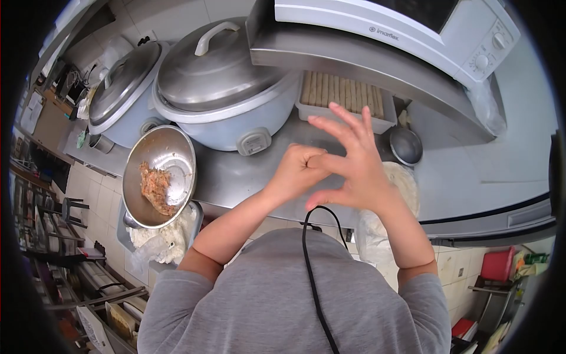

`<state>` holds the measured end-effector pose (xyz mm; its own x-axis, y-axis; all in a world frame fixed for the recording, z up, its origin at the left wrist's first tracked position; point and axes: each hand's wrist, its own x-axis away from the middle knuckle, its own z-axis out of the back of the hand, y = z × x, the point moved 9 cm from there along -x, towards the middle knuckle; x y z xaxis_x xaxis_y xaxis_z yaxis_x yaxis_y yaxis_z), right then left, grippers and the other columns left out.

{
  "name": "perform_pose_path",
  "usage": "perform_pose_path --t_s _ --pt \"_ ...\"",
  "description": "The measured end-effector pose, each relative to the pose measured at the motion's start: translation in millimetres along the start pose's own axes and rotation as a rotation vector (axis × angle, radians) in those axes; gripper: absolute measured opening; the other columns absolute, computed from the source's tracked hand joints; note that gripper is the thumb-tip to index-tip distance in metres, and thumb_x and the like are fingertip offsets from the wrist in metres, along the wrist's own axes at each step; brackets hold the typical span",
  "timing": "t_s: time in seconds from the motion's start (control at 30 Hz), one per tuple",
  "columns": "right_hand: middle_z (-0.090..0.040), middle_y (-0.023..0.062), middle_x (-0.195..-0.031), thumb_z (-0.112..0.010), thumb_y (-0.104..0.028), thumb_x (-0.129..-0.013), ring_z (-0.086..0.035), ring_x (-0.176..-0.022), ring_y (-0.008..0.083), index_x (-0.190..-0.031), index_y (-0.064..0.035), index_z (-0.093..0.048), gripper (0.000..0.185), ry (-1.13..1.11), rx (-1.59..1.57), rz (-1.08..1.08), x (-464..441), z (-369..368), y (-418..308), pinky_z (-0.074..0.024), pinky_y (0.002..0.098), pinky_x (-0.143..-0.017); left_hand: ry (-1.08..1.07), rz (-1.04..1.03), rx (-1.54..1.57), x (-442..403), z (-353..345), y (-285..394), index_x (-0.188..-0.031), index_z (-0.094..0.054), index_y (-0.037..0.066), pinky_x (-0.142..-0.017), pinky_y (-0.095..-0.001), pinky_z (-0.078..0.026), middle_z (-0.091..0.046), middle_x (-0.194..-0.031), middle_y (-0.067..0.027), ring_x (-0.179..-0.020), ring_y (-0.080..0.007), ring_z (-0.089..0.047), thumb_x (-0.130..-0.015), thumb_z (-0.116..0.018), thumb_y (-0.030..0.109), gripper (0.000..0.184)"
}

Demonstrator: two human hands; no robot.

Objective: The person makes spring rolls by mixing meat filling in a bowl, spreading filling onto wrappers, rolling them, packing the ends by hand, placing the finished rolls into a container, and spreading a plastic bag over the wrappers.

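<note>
A row of slim, beige, stick-like rolls [342,91] lies packed side by side in a rectangular white plastic tray [384,125], the thing beyond the fingertips. On the near side of that tray, the left hand [298,168] is curled into a loose fist, against which the index finger of the right hand [356,162] presses; the right hand's thumb and other fingers are spread wide, and whether the fist encloses anything more cannot be told. To the right of the tray rests a round, dark-grey metal ladle [405,146], and nearer the person than the tray, partly behind the right forearm, is a clear plastic bag [374,236] with pale contents. Left of the tray stands a big pale-blue rice cooker [206,127] with a domed metal lid [224,68], and farther left a second, similar lidded cooker [127,130]. Left of the tray and nearer the person, a round stainless-steel bowl [168,141] holds an orange-brown minced mixture [156,186]. Above the tray, a steel shelf [354,69] carries a white microwave oven [354,23].
</note>
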<state>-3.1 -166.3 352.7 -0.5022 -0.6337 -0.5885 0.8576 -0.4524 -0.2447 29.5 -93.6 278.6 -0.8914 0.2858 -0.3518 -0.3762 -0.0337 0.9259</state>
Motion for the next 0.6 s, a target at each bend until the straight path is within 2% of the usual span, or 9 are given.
perform_pose_path --t_s 0.07,0.17,0.23,0.27,0.33,0.4,0.47,0.53,0.6 --pt "-0.047 0.0047 -0.131 -0.073 -0.062 -0.053 -0.031 -0.130 0.0314 -0.083 -0.0153 -0.068 0.056 0.047 -0.003 -0.007 0.8 6.1 0.9 -0.0076 0.0643 -0.105 0.012 0.019 0.022 -1.4 -1.4 -3.5 -0.065 -0.055 -0.002 -0.046 -0.0254 -0.036 -0.048 -0.052 -0.0071 -0.053 -0.0022 -0.043 -0.074 -0.059 0.003 0.012" --pt "-0.047 0.0030 -0.130 -0.073 -0.056 -0.059 -0.035 -0.127 0.0307 -0.090 -0.0163 -0.068 0.050 -0.124 0.080 -0.035 10.2 -16.9 13.1 -0.0112 0.0654 -0.104 -0.036 0.028 -0.056 -6.5 -10.6 -22.9 -0.066 -0.055 -0.002 -0.047 -0.0253 -0.037 -0.052 -0.055 -0.0051 -0.053 -0.0043 -0.045 -0.076 -0.059 0.004 0.012" --pt "-0.049 0.0051 -0.129 -0.074 -0.046 -0.067 -0.040 -0.124 0.0303 -0.097 -0.0138 -0.066 0.045 0.003 -0.113 -0.151 23.4 -17.1 45.3 -0.0155 0.0617 -0.105 0.156 0.175 0.153 -6.2 -9.1 -54.9 -0.063 -0.054 -0.001 -0.056 -0.0269 -0.042 -0.057 -0.059 -0.0033 -0.057 -0.0094 -0.051 -0.080 -0.062 0.012 0.023" --pt "-0.052 0.0086 -0.125 -0.070 -0.042 -0.074 -0.043 -0.120 0.0319 -0.100 -0.0107 -0.064 0.041 0.114 -0.230 -0.232 34.1 -16.8 65.6 -0.0329 0.0460 -0.101 0.145 0.180 0.159 -8.1 -15.5 -67.8 -0.063 -0.054 -0.001 -0.056 -0.0269 -0.042 -0.057 -0.059 -0.0033 -0.057 -0.0094 -0.051 -0.080 -0.062 0.012 0.023" --pt "-0.053 0.0094 -0.122 -0.067 -0.037 -0.078 -0.046 -0.117 0.0316 -0.103 -0.0103 -0.064 0.036 0.165 -0.308 -0.378 57.7 -34.1 94.5 -0.0361 0.0423 -0.098 0.443 0.223 0.575 -4.8 -4.4 -114.2 -0.072 -0.057 0.002 -0.069 -0.0291 -0.045 -0.058 -0.071 -0.0034 -0.068 -0.0127 -0.055 -0.085 -0.061 0.022 0.024" --pt "-0.054 0.0102 -0.120 -0.064 -0.031 -0.083 -0.049 -0.114 0.0313 -0.105 -0.0100 -0.064 0.031 0.221 -0.392 -0.521 91.8 -66.0 126.2 -0.0392 0.0385 -0.095 0.554 0.343 0.755 16.4 -6.7 -200.7 -0.079 -0.057 0.003 -0.075 -0.0295 -0.043 -0.057 -0.077 -0.0046 -0.076 -0.0138 -0.054 -0.086 -0.061 0.026 0.024" --pt "-0.054 0.0132 -0.122 -0.058 -0.022 -0.087 -0.051 -0.113 0.0310 -0.114 -0.0081 -0.060 0.031 0.037 -0.350 -0.626 139.3 -130.3 147.1 -0.0400 0.0387 -0.095 0.670 0.474 0.931 44.5 -6.5 -261.8 -0.086 -0.056 0.004 -0.081 -0.0300 -0.042 -0.055 -0.083 -0.0058 -0.083 -0.0149 -0.053 -0.087 -0.060 0.029 0.026" --pt "-0.051 0.0132 -0.127 -0.059 -0.023 -0.085 -0.049 -0.116 0.0300 -0.119 -0.0081 -0.055 0.037 -0.084 -0.184 -0.489 174.4 -182.4 140.0 -0.0376 0.0404 -0.098 0.789 0.594 0.992 72.0 -0.7 -290.4 -0.093 -0.054 0.006 -0.087 -0.0307 -0.040 -0.055 -0.094 -0.0057 -0.089 -0.0160 -0.051 -0.089 -0.058 0.025 0.021" --pt "-0.048 0.0132 -0.131 -0.059 -0.023 -0.084 -0.046 -0.120 0.0289 -0.125 -0.0082 -0.050 0.044 -0.205 -0.018 -0.347 185.6 -208.4 125.0 -0.0351 0.0421 -0.102 0.804 0.554 0.874 81.0 14.5 -284.0 -0.098 -0.053 0.005 -0.090 -0.0302 -0.038 -0.054 -0.101 -0.0061 -0.095 -0.0171 -0.050 -0.089 -0.058 0.024 0.022"
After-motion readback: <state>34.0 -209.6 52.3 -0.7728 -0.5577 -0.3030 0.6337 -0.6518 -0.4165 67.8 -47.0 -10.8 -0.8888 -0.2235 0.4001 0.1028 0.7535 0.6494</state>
